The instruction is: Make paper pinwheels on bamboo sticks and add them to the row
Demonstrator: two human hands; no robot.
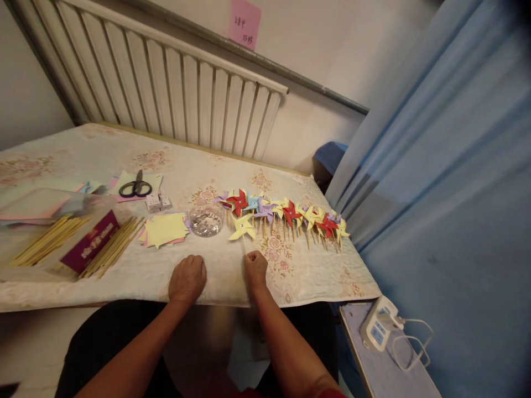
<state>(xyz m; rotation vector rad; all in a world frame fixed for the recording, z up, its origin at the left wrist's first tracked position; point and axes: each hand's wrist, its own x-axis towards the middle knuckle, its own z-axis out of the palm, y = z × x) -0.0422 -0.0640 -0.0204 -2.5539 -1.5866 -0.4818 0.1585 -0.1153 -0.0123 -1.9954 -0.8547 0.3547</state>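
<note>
My right hand (256,268) is closed around the thin stick of a yellow paper pinwheel (242,226), whose blades point away from me. Resting on the cloth near the table's front edge, my left hand (189,276) is curled into a fist, and nothing sticks out of it. Beyond my right hand lie several finished pinwheels, among them a red pinwheel (291,212) and a purple pinwheel (265,209), with their sticks toward me. A round clear dish (206,222) of small shiny pieces stands between the pinwheels and a stack of yellow cut papers (166,229).
Scissors (135,187) lie on paper sheets, with small white boxes (158,202) beside them. Bundled wooden sticks (111,249) and a purple label (92,242) are at the left. A white power strip (379,325) sits on a side stand by the blue curtain (440,182).
</note>
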